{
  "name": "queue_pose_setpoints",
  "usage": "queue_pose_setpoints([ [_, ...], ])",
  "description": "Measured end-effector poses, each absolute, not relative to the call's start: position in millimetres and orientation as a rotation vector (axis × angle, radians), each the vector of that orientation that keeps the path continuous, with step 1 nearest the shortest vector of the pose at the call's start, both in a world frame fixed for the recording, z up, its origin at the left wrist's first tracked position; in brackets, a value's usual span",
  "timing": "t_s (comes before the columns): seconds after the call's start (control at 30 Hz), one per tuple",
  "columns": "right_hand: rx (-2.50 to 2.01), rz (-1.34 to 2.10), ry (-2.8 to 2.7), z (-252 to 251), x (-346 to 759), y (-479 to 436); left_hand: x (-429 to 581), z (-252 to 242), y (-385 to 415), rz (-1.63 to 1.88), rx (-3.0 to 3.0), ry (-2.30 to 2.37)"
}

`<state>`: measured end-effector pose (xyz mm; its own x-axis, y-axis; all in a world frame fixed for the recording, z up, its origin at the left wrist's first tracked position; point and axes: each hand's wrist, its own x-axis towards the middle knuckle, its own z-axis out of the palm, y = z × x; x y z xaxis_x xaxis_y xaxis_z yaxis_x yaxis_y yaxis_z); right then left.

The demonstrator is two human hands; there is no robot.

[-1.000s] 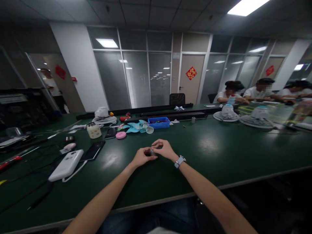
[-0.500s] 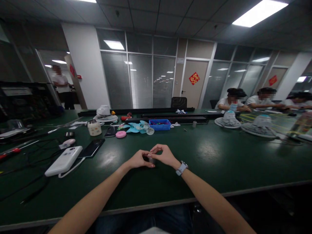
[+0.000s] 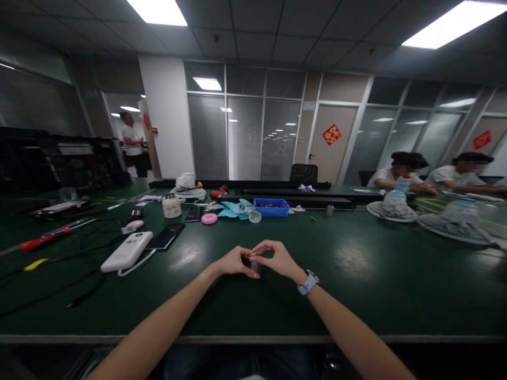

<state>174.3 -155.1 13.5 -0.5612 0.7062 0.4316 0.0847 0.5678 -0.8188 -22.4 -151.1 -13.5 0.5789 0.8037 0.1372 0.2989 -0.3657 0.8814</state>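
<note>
Green table across the view. Light-blue fan blade at 11 o'clock from the hands, blue bin at 1. Left hand: curled round the cylinder. Right hand: narrow, fingertips at its top, can't tell if gripping. Small grey cylinder: 6 o'clock from view centre.

Bright ceiling light, white pillar, glass partition, beige door.

the person's left forearm and right forearm slant inward; left hand curls, thumb lowest, while the right hand arches, fingertips close to the left's.
</note>
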Motion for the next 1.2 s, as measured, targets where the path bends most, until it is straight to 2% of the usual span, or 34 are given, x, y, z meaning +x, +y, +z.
queue_pose_setpoints([
  [0.27, -0.713, 0.94, -1.987, 12.6, 173.4, -153.9, -18.9, -15.3, -156.2, 0.755, 1.934, 0.898],
  [0.57, -0.589, 1.009, -2.101, 15.3, 180.5, -154.7, -19.0, -13.7, -162.7, 0.756, 1.987, 0.929],
  [0.67, -0.6, 0.962, -2.035, 14.4, 178.8, -152.8, -19.5, -11.2, -160.1, 0.714, 1.996, 0.911],
  [0.8, -0.576, 1.087, -1.838, 10.4, 188.2, -138.6, -21.4, -8.2, -157.2, 0.661, 2.011, 0.918],
  [1.0, -0.854, 1.135, -2.024, -11.5, 228.4, -113.6, -24.9, -6.4, -157.4, 0.639, 1.956, 0.911],
  [1.2, -0.868, 1.143, -2.058, -23.6, 236.8, -107.7, -26.1, -5.4, -157.0, 0.616, 1.951, 0.892],
])
